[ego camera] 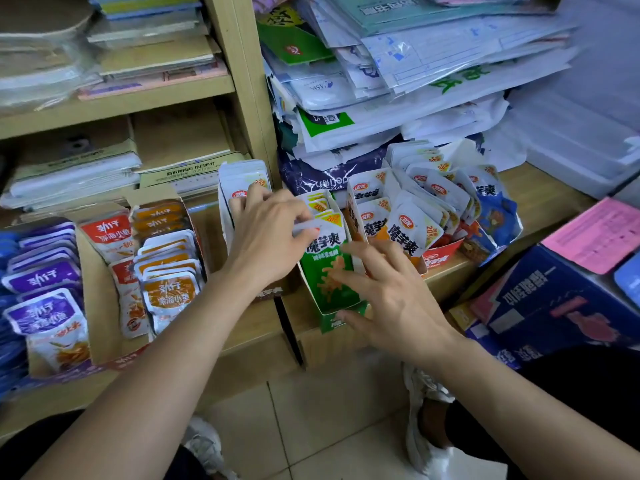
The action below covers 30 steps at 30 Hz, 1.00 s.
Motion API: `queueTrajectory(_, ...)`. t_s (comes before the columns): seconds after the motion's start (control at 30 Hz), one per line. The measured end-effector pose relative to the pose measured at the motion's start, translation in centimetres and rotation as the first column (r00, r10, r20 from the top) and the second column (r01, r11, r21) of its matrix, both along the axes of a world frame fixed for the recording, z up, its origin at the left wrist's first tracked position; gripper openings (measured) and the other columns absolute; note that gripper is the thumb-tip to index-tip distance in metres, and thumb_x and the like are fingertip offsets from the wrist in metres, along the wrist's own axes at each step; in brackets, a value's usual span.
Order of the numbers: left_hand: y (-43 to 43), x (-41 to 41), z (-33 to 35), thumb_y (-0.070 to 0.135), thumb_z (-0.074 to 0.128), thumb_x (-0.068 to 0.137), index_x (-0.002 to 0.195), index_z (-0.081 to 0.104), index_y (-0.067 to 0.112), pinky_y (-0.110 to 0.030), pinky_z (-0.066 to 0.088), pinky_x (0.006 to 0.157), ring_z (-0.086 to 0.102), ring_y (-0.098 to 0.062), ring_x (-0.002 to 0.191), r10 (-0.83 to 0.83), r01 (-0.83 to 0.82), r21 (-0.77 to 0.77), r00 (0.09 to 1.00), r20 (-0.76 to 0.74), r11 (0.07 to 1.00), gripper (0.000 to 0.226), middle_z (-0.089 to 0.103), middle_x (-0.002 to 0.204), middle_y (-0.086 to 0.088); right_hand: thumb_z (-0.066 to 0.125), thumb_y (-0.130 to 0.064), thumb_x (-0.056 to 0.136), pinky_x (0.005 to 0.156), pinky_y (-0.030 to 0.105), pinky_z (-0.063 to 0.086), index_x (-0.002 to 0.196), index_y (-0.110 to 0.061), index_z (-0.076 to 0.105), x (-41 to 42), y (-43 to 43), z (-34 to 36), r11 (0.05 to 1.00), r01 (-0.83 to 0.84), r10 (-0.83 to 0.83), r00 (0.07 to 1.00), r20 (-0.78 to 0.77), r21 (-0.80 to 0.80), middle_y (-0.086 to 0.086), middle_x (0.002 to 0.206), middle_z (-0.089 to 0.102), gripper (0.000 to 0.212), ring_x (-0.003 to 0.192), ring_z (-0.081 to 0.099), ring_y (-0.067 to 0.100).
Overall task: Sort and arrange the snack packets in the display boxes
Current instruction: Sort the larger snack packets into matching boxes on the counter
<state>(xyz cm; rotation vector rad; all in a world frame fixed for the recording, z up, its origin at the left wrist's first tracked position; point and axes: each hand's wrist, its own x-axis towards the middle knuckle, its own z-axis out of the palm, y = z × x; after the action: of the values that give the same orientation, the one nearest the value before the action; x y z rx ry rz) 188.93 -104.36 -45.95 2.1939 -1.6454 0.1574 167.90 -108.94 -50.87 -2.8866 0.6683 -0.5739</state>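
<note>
Green snack packets [327,271] stand in a row in their green box [341,322], in the middle of the shelf [252,336]. My left hand [266,237] pinches the white top of the front packet. My right hand [391,299] is spread flat, with its fingers touching that packet's front. Orange packets [169,271] sit to the left.

Green packets [327,271] stand upright in a row in a narrow green display box [328,324] at centre, and the left hand [273,226] pinches the top edge of one. Just right, white packets [410,233] lean crowded in a red box [438,259]. At left, orange packets [169,292], red packets [110,233] and purple packets [45,306] fill a cardboard box [100,306].
</note>
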Motion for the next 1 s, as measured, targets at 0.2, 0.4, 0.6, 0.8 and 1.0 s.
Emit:
queueTrajectory(0.2,0.2,1.3,0.0,0.040,0.058,0.100,0.103,0.057,0.027,-0.040,0.026,0.087,0.051,-0.022,0.104,-0.050,0.040,-0.115,0.995,-0.086,0.992,0.014,0.066,0.095,0.005,0.068,-0.060,0.082,0.104,0.055,0.037,0.140,-0.028,0.057,0.8,0.1,-1.2,0.997,-0.034,0.014,0.970,-0.244,-0.075,0.000,0.156,0.042,0.067,0.139,0.028,0.037)
queueTrajectory(0.4,0.7,0.9,-0.3,0.036,0.061,0.099,0.102,0.060,0.022,-0.039,0.022,0.085,0.044,-0.018,0.111,-0.053,0.040,-0.236,0.997,-0.049,0.971,0.014,0.056,0.093,0.013,0.069,-0.057,0.083,0.089,0.049,0.042,0.131,-0.027,0.063,1.7,0.3,-1.0,0.991,-0.026,-0.005,0.974,-0.228,-0.134,-0.002,0.139,0.056,0.057,0.121,0.040,0.030)
queueTrajectory(0.6,1.1,0.2,0.1,0.031,0.075,0.089,0.093,0.069,0.018,-0.043,0.026,0.085,0.033,-0.006,0.101,-0.110,0.092,-0.278,0.993,-0.049,0.956,0.015,0.047,0.093,0.014,0.066,-0.053,0.088,0.090,0.048,0.036,0.126,-0.028,0.065,1.8,0.2,-1.6,0.996,-0.025,0.005,0.971,-0.240,-0.082,-0.009,0.126,0.065,0.045,0.119,0.043,0.028)
queueTrajectory(0.8,1.1,0.8,-0.7,0.040,0.079,0.080,0.092,0.067,0.030,-0.040,0.022,0.087,0.048,-0.022,0.117,-0.036,0.051,-0.150,0.995,0.097,0.987,0.020,0.068,0.111,0.011,0.083,-0.051,0.073,0.093,0.052,0.040,0.125,-0.024,0.066,1.8,-0.1,-0.8,0.997,0.036,-0.044,0.993,-0.111,-0.069,-0.001,0.126,0.059,0.061,0.119,0.048,0.027)
queueTrajectory(1.0,0.9,1.0,-1.0,0.047,0.072,0.084,0.129,0.062,0.027,-0.043,0.023,0.093,0.044,-0.023,0.125,0.003,0.004,-0.034,0.974,0.225,0.999,0.050,0.064,0.132,0.008,0.076,-0.054,0.080,0.091,0.051,0.049,0.127,-0.025,0.066,1.7,0.1,-1.9,0.996,0.033,-0.049,0.977,-0.208,-0.078,-0.001,0.138,0.060,0.057,0.124,0.048,0.032)
